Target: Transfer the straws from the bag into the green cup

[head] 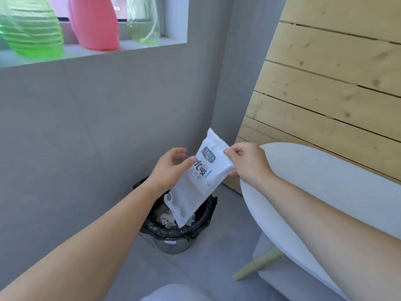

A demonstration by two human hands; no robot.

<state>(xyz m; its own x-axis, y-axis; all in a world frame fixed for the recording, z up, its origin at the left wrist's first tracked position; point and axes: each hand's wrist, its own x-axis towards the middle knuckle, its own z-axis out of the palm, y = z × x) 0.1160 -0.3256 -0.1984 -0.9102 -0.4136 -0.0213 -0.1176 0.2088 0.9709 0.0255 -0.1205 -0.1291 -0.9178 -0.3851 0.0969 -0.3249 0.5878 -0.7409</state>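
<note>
A person holds a white printed bag [199, 181] tilted in the air at the centre of the frame, with its lower corner hanging over the mouth of a grey waste bin [173, 244] on the floor. The right hand [249, 164] pinches the bag's upper right edge between thumb and fingertips. The left hand [171, 168] is loosely spread, its thumb tip touching the bag's left edge and its fingers apart from it. Whether any straws are in the bag cannot be told. The bin has a dark liner and some litter inside. A white round surface [325, 192] fills the lower right, in front of a slatted wooden panel [336, 83]. On the window ledge [86, 53] at upper left stand a green container [30, 29], a pink container [95, 25] and a clear jug [143, 20].
</note>
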